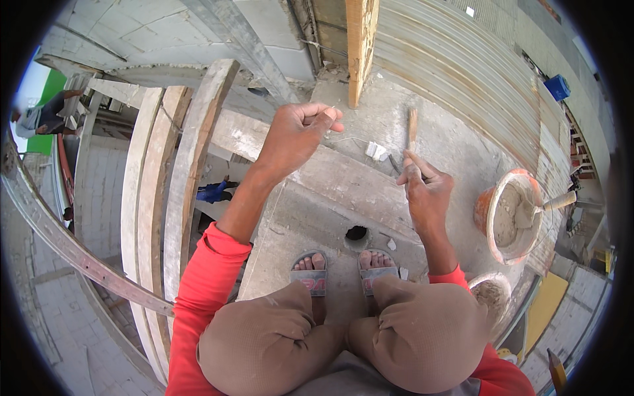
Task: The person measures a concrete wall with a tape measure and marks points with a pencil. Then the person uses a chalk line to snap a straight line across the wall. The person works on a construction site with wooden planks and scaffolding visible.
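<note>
I squat on a concrete ledge [317,228], both arms held out in front of me. My left hand [300,138] is raised at centre left, closed with thumb and fingertips pinched together; whatever lies between them is too small to make out. To the right, my right hand [428,195] is also closed in a pinch, its contents unclear. Just beyond its fingertips is a wooden stick or handle [413,129]. Between the hands, a small white block [377,151] lies on the concrete, with a thin pale string [350,139] curving beside it.
At right stands an orange-rimmed bucket [487,214] of mortar with a trowel [528,212]; a second bucket [507,284] is nearer. A round hole [356,233] opens by my feet. Wooden planks [191,178] stand left, with a drop beyond where people appear below. A wooden post [362,53] rises ahead.
</note>
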### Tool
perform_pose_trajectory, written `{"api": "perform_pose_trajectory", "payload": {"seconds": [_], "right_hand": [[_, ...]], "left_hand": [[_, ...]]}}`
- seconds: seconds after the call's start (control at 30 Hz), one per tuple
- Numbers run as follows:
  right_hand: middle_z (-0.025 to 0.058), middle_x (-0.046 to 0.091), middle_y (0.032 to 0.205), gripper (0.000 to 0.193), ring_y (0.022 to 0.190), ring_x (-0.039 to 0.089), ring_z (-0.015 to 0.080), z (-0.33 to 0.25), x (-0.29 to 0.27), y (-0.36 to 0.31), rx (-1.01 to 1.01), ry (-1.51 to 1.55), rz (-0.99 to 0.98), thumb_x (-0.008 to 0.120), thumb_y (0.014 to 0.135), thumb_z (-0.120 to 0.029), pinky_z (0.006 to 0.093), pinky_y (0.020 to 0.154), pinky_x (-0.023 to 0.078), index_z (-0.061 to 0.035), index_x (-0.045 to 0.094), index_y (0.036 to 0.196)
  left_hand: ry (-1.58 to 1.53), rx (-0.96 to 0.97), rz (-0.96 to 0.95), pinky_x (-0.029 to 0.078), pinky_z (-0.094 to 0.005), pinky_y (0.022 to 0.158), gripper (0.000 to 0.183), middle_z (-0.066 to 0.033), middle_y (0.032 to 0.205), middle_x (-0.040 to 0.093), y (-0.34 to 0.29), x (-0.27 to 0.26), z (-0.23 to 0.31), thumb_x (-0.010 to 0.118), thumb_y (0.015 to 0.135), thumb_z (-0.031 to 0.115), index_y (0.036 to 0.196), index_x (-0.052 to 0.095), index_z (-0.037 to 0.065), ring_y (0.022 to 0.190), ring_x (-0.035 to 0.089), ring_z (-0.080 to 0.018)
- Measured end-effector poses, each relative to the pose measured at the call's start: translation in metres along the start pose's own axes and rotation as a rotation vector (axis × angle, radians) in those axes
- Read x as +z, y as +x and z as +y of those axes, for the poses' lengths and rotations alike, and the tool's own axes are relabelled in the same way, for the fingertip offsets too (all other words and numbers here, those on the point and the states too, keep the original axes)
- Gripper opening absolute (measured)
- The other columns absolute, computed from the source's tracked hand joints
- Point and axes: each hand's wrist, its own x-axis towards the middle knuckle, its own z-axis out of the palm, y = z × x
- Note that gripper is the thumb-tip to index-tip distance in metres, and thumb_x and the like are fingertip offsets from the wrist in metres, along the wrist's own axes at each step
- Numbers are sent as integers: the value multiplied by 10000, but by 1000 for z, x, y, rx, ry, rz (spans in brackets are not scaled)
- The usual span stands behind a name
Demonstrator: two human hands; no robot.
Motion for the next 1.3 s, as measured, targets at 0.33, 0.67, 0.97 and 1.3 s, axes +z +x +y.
{"api": "perform_pose_trajectory", "payload": {"seconds": [0.33, 0.67, 0.97, 1.3], "right_hand": [[-3, 669, 715, 311, 614, 482, 40, 4, -6, 0, 19, -5, 5, 664, 1043, -122, 254, 554, 392, 61, 762, 1274], [5, 673, 705, 282, 581, 524, 57, -6, -27, 3, 102, 106, -369, 694, 1016, -84, 250, 536, 396, 60, 776, 1245], [84, 752, 789, 278, 547, 586, 83, -10, -35, 12, 176, 142, -722, 761, 969, -63, 269, 517, 462, 32, 782, 1230], [29, 718, 740, 237, 616, 549, 72, -26, 4, 15, -145, -189, -719, 681, 1013, -87, 286, 570, 435, -2, 793, 1203]], "left_hand": [[167, 59, -58, 508, -313, 773, 318, -36, 911, 764, -3, 4, -6, 680, 1059, 271, 1175, 798, 0, 819, 614, -111], [447, 193, -41, 486, -382, 737, 215, -129, 854, 718, 0, -5, -10, 677, 1026, 191, 1020, 760, -8, 728, 566, -211], [411, 181, -319, 493, -413, 769, 128, -173, 873, 719, -3, -4, -6, 680, 984, 111, 976, 732, -6, 800, 650, -291], [521, 270, -478, 461, -513, 759, 48, -185, 864, 679, -9, 8, -14, 685, 904, 38, 880, 675, -3, 874, 629, -437]]}}
